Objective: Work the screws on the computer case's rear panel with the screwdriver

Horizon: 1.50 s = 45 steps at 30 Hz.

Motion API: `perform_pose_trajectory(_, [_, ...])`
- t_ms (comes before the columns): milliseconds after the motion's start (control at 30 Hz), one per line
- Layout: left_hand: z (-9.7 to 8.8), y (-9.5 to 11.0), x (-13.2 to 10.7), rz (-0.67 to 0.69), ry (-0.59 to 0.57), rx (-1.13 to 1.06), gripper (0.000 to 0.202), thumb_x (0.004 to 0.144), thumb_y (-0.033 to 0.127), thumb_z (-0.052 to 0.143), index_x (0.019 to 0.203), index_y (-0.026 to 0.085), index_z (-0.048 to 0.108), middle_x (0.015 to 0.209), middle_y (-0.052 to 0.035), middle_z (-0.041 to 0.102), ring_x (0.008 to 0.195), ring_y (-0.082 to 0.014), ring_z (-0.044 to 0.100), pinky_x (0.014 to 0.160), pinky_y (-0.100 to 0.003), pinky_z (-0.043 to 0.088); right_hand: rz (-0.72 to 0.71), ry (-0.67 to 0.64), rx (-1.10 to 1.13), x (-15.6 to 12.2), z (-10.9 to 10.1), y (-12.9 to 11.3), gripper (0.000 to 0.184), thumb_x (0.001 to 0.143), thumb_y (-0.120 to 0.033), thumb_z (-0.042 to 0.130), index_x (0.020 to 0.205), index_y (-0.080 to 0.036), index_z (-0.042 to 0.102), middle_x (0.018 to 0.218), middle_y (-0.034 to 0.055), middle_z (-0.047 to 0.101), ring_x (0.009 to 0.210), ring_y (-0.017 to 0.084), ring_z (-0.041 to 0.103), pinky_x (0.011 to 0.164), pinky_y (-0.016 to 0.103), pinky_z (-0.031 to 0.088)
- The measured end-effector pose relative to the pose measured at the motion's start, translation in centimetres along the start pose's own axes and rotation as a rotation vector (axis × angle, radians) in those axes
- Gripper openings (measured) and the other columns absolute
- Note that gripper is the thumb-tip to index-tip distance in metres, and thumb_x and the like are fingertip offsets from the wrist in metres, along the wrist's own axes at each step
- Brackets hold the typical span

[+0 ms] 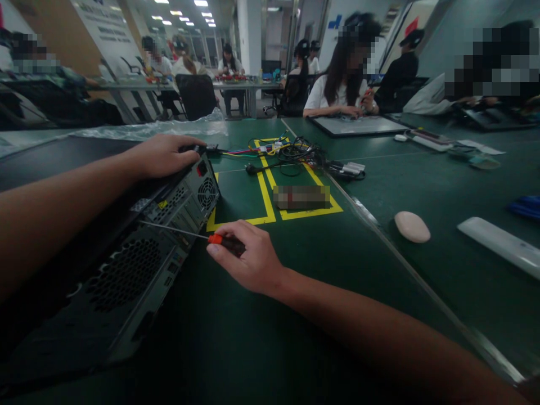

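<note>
A black desktop computer case (126, 264) lies on its side on the green table (295, 315), its rear panel with fan grille facing right. My left hand (162, 154) rests on the case's top far corner, fingers curled over the edge. My right hand (248, 256) is closed round a screwdriver (219, 241) with a black and orange handle. Its thin metal shaft points left and its tip meets the case's rear panel.
A tangle of coloured cables (291, 152) and a plug lie beyond the yellow floor-tape rectangles (265, 197). A pink oval object (412, 226) and a white bar (498, 244) lie to the right. Several people work at tables behind, one seated at a flat panel (358, 125).
</note>
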<state>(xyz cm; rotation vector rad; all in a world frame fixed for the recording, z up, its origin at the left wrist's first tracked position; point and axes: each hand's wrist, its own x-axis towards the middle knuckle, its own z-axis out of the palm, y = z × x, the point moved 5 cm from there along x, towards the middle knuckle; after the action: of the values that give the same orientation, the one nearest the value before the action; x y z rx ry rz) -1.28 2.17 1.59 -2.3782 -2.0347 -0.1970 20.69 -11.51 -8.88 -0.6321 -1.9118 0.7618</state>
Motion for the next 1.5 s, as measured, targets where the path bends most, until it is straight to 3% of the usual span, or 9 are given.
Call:
perform_pose_trajectory(133, [0.0,0.1,-0.1,-0.021,0.002,-0.009,0.070,0.094,0.051,0.041,0.152,0.018,0.062,0.138,-0.0135,0.070,0.123,-0.0387,0.064,0.108,-0.050,0.047,0.012,0.001,0.053,-0.2,0.3,-0.1,0.023,0.095,-0.040,0.069,0.110,-0.023,0.064,0.099,0.0020,0.073,0.083,0.015,0.070,0.076,0.029,0.058])
perform_pose_trajectory(300, [-0.1,0.2,-0.3,-0.020,0.020,-0.005,0.067,0.097,0.050,0.041,0.153,0.019,0.061,0.143,-0.0114,0.068,0.126,-0.0360,0.062,0.111,-0.050,0.045,-0.061,0.009,-0.032,-0.4,0.5,-0.3,0.012,0.095,-0.031,0.064,0.104,-0.023,0.062,0.100,0.0023,0.072,0.083,0.015,0.069,0.078,0.031,0.057])
perform_pose_trajectory(500, [0.0,0.0,-0.1,0.002,0.018,0.000,0.068,0.096,0.051,0.039,0.152,0.018,0.062,0.141,-0.0103,0.069,0.125,-0.0327,0.062,0.112,-0.047,0.044,-0.118,0.016,-0.100,-0.6,0.5,0.0,0.015,0.102,-0.035,0.063,0.109,-0.022,0.065,0.102,0.0036,0.074,0.088,0.016,0.070,0.083,0.032,0.058])
perform_pose_trajectory(733, [0.0,0.1,-0.1,0.011,0.026,0.007,0.070,0.097,0.050,0.038,0.153,0.015,0.061,0.147,-0.0145,0.065,0.132,-0.0372,0.059,0.114,-0.053,0.042,-0.174,0.013,-0.145,-0.6,0.3,-0.1,0.019,0.106,-0.038,0.061,0.114,-0.022,0.066,0.107,0.0045,0.075,0.095,0.018,0.072,0.087,0.032,0.058])
perform_pose_trajectory(933, [-0.1,0.4,-0.3,-0.001,0.014,0.017,0.070,0.096,0.050,0.039,0.153,0.016,0.061,0.147,-0.0141,0.066,0.130,-0.0368,0.060,0.112,-0.051,0.045,-0.170,0.009,-0.134,-0.5,0.1,0.1,0.022,0.105,-0.041,0.063,0.116,-0.022,0.067,0.111,0.0060,0.077,0.098,0.019,0.072,0.091,0.034,0.057])
perform_pose_trajectory(1167, [0.0,0.1,0.0,0.019,0.017,0.017,0.066,0.098,0.051,0.040,0.153,0.021,0.061,0.143,-0.0091,0.068,0.130,-0.0342,0.061,0.112,-0.049,0.045,-0.152,0.011,-0.146,-0.5,0.2,0.1,0.024,0.105,-0.041,0.063,0.116,-0.021,0.068,0.109,0.0063,0.076,0.098,0.019,0.072,0.090,0.034,0.057])
perform_pose_trajectory(1500, [0.3,-0.6,0.4,0.011,0.050,0.021,0.068,0.095,0.051,0.040,0.151,0.019,0.064,0.136,-0.0114,0.072,0.124,-0.0336,0.065,0.108,-0.045,0.049,-0.209,0.051,-0.162,-0.5,0.2,0.0,0.026,0.106,-0.043,0.061,0.113,-0.019,0.067,0.105,0.0068,0.077,0.093,0.018,0.073,0.085,0.032,0.058])
